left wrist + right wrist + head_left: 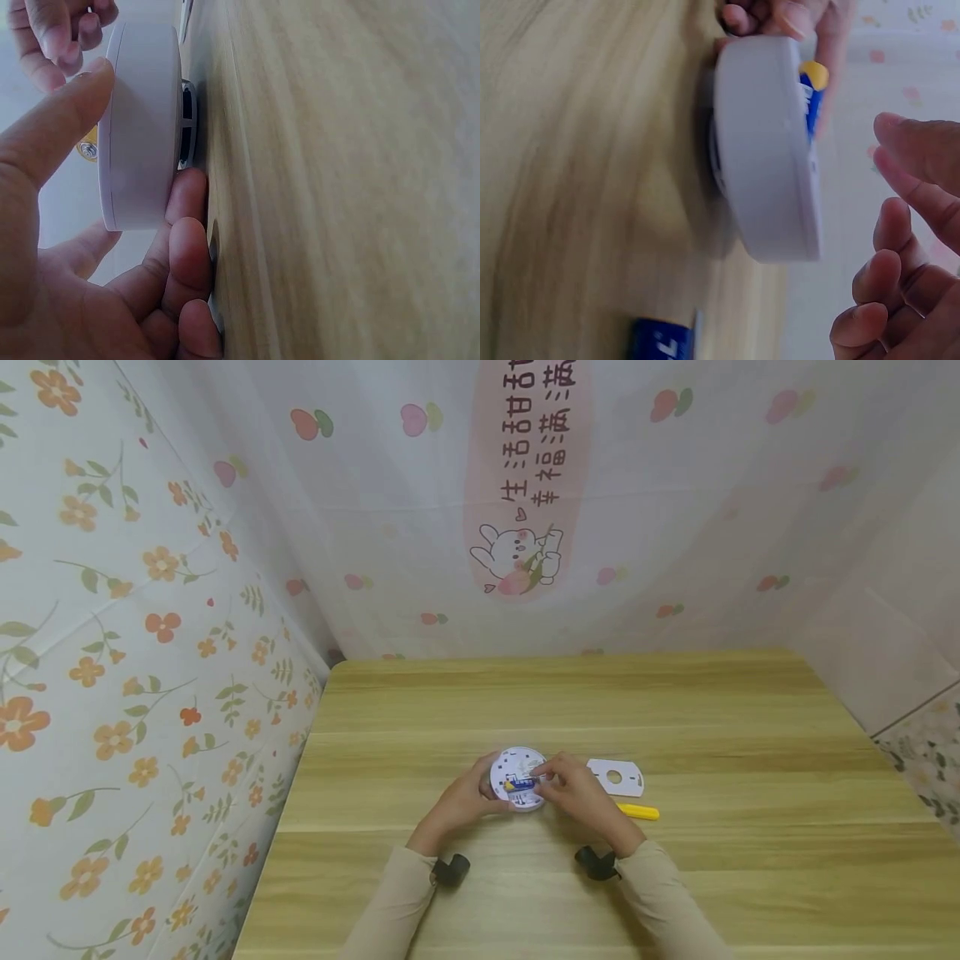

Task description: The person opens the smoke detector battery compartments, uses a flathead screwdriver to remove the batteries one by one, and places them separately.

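Note:
A round white device (517, 760), much like a smoke alarm, is held over the table with its back turned up. My left hand (467, 800) grips its rim, thumb on one edge and other fingers beneath, as the left wrist view shows. Set into the back is a blue battery with a yellow end (811, 94). In the head view my right hand (573, 785) reaches over the device, fingers bent near the battery. The right wrist view shows its fingers (891, 225) loosely curled beside the device, nothing between them. Dark slots (187, 124) show on the underside.
To the right of the hands lies a white plate with a round hole (628, 778). Next to it is a yellow stick-like item (637, 812). A dark blue item with white lettering (660, 341) lies on the wooden table (420, 710). A patterned curtain hangs behind.

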A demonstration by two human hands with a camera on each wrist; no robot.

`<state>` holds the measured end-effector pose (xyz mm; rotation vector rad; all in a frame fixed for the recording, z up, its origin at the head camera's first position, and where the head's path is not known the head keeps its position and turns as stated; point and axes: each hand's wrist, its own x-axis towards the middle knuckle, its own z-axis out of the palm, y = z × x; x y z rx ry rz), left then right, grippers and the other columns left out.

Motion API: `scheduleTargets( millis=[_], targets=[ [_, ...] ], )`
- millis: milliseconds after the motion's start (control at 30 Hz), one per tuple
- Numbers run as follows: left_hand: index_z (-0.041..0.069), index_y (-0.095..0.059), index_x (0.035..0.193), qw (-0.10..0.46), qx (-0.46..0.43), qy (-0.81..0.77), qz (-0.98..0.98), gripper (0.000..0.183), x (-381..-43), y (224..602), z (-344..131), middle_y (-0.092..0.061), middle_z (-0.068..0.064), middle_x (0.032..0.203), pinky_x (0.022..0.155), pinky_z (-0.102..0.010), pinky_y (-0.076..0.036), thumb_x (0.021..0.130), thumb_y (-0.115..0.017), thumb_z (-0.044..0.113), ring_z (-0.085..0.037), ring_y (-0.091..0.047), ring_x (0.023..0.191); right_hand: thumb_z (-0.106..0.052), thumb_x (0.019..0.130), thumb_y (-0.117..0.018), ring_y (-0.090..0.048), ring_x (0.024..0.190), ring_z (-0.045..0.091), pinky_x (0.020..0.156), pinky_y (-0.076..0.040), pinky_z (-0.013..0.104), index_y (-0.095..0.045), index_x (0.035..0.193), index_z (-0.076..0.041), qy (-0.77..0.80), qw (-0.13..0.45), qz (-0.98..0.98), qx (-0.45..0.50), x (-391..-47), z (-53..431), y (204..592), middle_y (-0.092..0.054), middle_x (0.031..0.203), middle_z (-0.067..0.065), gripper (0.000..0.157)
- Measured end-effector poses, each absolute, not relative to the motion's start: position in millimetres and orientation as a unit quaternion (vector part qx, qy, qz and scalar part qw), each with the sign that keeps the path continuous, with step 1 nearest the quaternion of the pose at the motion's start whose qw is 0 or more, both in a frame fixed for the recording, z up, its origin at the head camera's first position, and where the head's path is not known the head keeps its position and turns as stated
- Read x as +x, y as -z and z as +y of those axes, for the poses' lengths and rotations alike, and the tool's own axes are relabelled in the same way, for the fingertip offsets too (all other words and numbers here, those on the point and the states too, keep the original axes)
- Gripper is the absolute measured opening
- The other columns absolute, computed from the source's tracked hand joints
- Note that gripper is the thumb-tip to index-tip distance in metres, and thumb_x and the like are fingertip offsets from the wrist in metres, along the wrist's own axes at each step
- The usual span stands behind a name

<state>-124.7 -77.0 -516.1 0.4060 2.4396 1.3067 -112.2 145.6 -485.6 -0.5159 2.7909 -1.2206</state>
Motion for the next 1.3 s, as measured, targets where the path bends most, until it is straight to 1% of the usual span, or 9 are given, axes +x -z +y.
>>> scheduleTargets(
  millis=[33,133,300,400,533,633,833,1067,1300],
  targets=[
    [0.020,-0.031,0.151,0.171,0.141,-0.460,0.860,0.092,-124.8,516.5,-76.8,-0.064,-0.008,0.100,0.075,-0.030,-0.042,0.076,-0.081,0.035,-0.013,-0.054,0.081,-0.009,0.083,-0.072,-0.045,0.076,0.011,0.065,-0.040,0.021,-0.073,0.101,-0.007,0.397,0.028,0.902,-0.169,-112.7,144.5,487.3,-0.059,0.089,0.002,0.017],
    [0.021,-0.030,0.151,0.174,0.142,-0.461,0.858,0.091,-125.0,517.3,-76.5,-0.064,-0.008,0.090,0.072,-0.029,-0.043,0.076,-0.081,0.035,-0.013,-0.054,0.077,-0.009,0.083,-0.072,-0.046,0.077,0.012,0.066,-0.041,0.020,-0.072,0.101,-0.007,0.396,0.034,0.901,-0.170,-113.5,141.9,491.2,-0.057,0.090,0.002,0.018],
    [0.021,-0.029,0.152,0.178,0.138,-0.458,0.860,0.092,-124.8,516.7,-76.5,-0.059,-0.001,0.080,0.068,-0.028,-0.042,0.077,-0.080,0.036,-0.012,-0.054,0.072,-0.009,0.083,-0.073,-0.048,0.078,0.013,0.066,-0.042,0.020,-0.070,0.102,-0.007,0.395,0.023,0.901,-0.181,-114.6,137.1,494.6,-0.057,0.090,0.002,0.019],
    [0.021,-0.030,0.152,0.177,0.137,-0.460,0.859,0.091,-125.2,517.0,-76.4,-0.058,0.000,0.079,0.068,-0.028,-0.041,0.077,-0.080,0.035,-0.012,-0.053,0.072,-0.010,0.083,-0.073,-0.048,0.080,0.012,0.068,-0.043,0.022,-0.071,0.101,-0.009,0.383,0.018,0.905,-0.181,-115.6,133.8,495.0,-0.057,0.089,0.001,0.018],
    [0.020,-0.030,0.151,0.175,0.139,-0.462,0.858,0.091,-125.8,518.1,-76.6,-0.057,0.000,0.080,0.068,-0.029,-0.040,0.077,-0.080,0.033,-0.013,-0.052,0.073,-0.014,0.084,-0.073,-0.050,0.082,0.011,0.073,-0.044,0.024,-0.071,0.100,-0.012,0.370,0.033,0.914,-0.162,-115.7,129.5,493.7,-0.057,0.091,-0.001,0.016],
    [0.019,-0.030,0.152,0.173,0.142,-0.461,0.859,0.091,-125.8,517.8,-76.9,-0.057,0.000,0.080,0.069,-0.029,-0.040,0.077,-0.080,0.033,-0.012,-0.052,0.074,-0.014,0.085,-0.072,-0.051,0.085,0.011,0.075,-0.045,0.026,-0.071,0.100,-0.012,0.362,0.046,0.918,-0.153,-115.7,127.0,492.2,-0.057,0.092,-0.001,0.016],
    [0.017,-0.030,0.152,0.170,0.146,-0.457,0.861,0.091,-125.3,518.4,-76.8,-0.057,0.001,0.079,0.066,-0.027,-0.041,0.077,-0.080,0.031,-0.011,-0.052,0.072,-0.012,0.084,-0.073,-0.051,0.085,0.011,0.076,-0.046,0.027,-0.072,0.099,-0.011,0.346,0.058,0.925,-0.145,-116.0,123.4,492.2,-0.056,0.091,-0.003,0.015],
    [0.020,-0.031,0.151,0.169,0.145,-0.460,0.860,0.090,-125.8,517.0,-76.8,-0.058,0.001,0.079,0.066,-0.026,-0.041,0.077,-0.080,0.032,-0.010,-0.053,0.072,-0.012,0.083,-0.073,-0.053,0.085,0.011,0.078,-0.049,0.031,-0.072,0.097,-0.012,0.329,0.049,0.932,-0.142,-116.8,121.4,493.8,-0.056,0.091,-0.003,0.014],
    [0.019,-0.031,0.151,0.167,0.144,-0.457,0.861,0.089,-125.4,516.7,-76.5,-0.057,0.002,0.079,0.067,-0.026,-0.041,0.077,-0.080,0.031,-0.009,-0.053,0.072,-0.012,0.083,-0.074,-0.055,0.089,0.013,0.085,-0.050,0.037,-0.072,0.096,-0.011,0.311,0.042,0.938,-0.147,-117.2,120.2,495.1,-0.058,0.092,-0.003,0.013]
  ],
)
